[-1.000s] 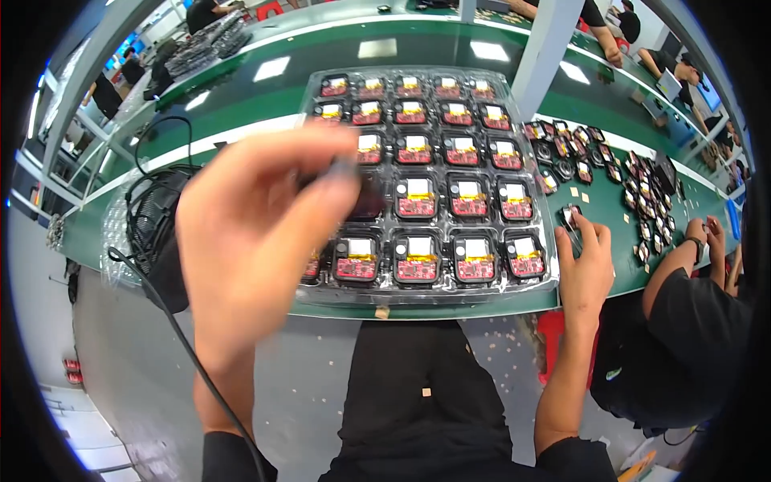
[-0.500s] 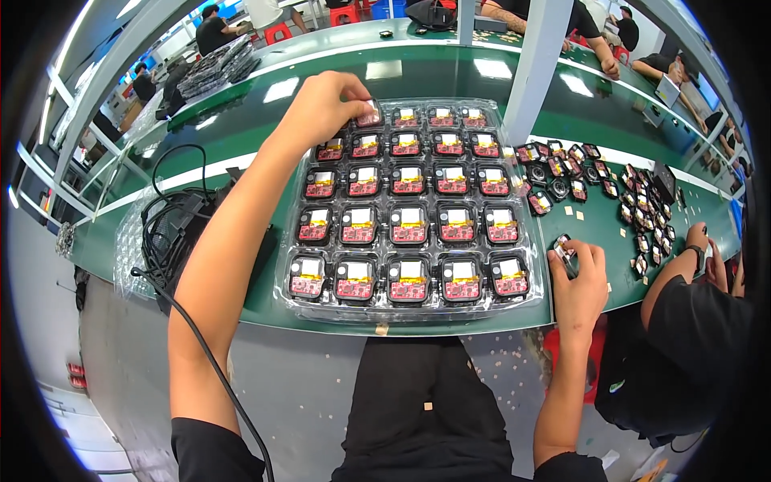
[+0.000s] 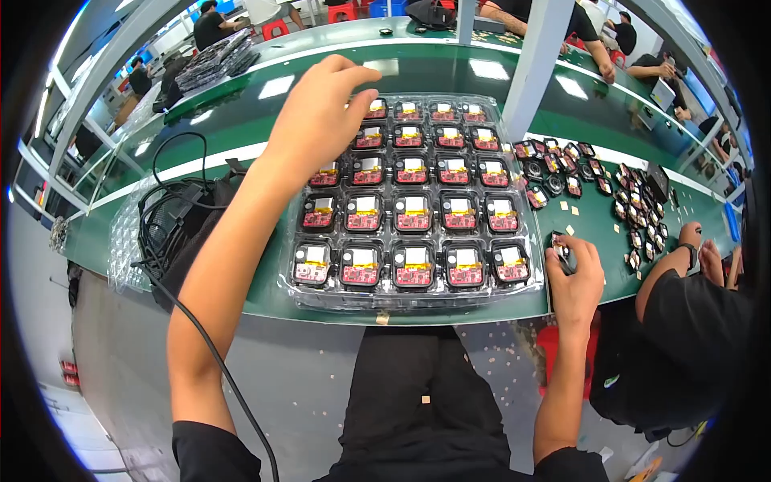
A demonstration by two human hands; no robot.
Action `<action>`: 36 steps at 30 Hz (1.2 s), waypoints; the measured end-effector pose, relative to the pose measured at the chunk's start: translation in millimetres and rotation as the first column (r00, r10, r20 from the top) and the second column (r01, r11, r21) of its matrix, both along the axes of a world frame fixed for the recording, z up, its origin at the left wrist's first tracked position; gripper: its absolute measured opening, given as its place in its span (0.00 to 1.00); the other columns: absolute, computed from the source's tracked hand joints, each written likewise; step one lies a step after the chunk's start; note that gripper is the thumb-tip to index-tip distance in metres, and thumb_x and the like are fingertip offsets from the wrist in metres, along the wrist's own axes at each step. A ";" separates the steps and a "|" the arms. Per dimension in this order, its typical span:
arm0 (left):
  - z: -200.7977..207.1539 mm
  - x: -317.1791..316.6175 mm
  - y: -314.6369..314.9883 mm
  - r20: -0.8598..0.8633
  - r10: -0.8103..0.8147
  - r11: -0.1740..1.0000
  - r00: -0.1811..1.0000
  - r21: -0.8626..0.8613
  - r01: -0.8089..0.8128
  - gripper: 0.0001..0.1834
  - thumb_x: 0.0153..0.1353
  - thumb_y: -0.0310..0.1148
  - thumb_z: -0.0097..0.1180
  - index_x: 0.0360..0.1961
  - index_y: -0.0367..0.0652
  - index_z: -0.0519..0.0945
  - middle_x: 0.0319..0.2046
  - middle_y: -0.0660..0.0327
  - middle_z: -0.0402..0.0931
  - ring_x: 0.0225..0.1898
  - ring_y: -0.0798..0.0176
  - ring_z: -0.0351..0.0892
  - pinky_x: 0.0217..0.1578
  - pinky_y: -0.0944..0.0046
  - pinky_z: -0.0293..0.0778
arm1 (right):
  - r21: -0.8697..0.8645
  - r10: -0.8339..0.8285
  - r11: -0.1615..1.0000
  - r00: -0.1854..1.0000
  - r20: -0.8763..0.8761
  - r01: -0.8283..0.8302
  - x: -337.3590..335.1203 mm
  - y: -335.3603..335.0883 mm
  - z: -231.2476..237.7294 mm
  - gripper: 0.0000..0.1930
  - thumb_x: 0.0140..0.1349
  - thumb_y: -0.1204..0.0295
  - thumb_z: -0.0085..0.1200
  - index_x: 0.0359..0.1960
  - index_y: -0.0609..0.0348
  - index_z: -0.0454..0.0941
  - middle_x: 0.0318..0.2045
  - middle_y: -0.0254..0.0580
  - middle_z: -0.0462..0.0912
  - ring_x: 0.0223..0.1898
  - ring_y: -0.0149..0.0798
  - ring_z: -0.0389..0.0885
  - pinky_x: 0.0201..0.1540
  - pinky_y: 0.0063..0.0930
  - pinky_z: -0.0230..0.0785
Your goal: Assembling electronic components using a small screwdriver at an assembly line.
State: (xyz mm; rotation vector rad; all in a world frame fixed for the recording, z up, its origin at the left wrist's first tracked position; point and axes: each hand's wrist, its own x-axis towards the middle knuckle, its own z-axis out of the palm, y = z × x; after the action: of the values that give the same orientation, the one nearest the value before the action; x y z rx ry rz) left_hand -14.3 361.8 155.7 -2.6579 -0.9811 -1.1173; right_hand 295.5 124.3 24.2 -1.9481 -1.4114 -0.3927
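A clear plastic blister tray (image 3: 385, 300) lies before me, its pockets filled with rows of small black-cased electronic modules (image 3: 413, 214). Each has a red circuit board, a white block and yellow tape. Above the tray's far left corner is my left hand (image 3: 317, 112), thumb and fingers apart with nothing between them. The hand and forearm cover part of the left column. To the right of the tray, my right hand (image 3: 580, 277) is closed around one more black-cased module (image 3: 560, 244), low over the green bench; its fingers hide much of it.
Loose modules lie in heaps (image 3: 642, 209) at the right. Black cables (image 3: 173, 209) and bubble wrap sit at the left. A grey post (image 3: 534, 72) rises behind the tray. A co-worker's arm (image 3: 666, 277) reaches in at the right; stacked trays (image 3: 215, 66) stand far left.
My left hand has let go of the module in the far row and lifted off it, fingers spreading. My right hand still grips its module. The view has shifted slightly.
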 end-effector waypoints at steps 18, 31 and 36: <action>-144.3 -12.9 -288.1 0.806 0.370 0.188 0.461 -0.552 0.813 0.34 0.61 0.27 0.69 0.67 0.32 0.69 0.57 0.55 0.69 0.57 0.62 0.74 0.57 0.63 0.73 | 0.289 0.798 0.513 0.326 -0.506 -0.808 -132.0 -61.8 -11.7 0.27 0.51 0.73 0.76 0.49 0.62 0.72 0.49 0.60 0.85 0.15 0.22 0.73 0.17 0.16 0.66; -193.4 -37.9 -287.2 0.683 0.623 -0.273 0.381 -0.267 0.924 0.38 0.70 0.56 0.53 0.66 0.32 0.70 0.53 0.49 0.77 0.52 0.55 0.80 0.43 0.59 0.81 | 0.017 0.694 0.332 0.232 -0.681 -0.943 -129.4 -55.9 -8.2 0.25 0.54 0.80 0.69 0.53 0.59 0.73 0.53 0.49 0.85 0.33 0.47 0.89 0.29 0.29 0.82; -199.0 -39.0 -294.2 0.719 0.626 -0.360 0.303 -0.079 0.930 0.24 0.71 0.28 0.57 0.65 0.32 0.71 0.55 0.51 0.76 0.47 0.61 0.82 0.46 0.61 0.82 | -0.024 0.741 0.421 0.359 -0.567 -0.907 -134.1 -52.1 -3.3 0.22 0.54 0.79 0.67 0.52 0.58 0.79 0.50 0.47 0.83 0.30 0.41 0.87 0.28 0.29 0.81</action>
State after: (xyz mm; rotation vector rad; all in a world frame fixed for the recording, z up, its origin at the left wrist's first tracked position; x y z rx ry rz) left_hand -53.3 67.6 -43.3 -2.5321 -1.8538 -4.5580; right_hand 161.4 72.2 20.9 -1.0899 -1.9666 0.8486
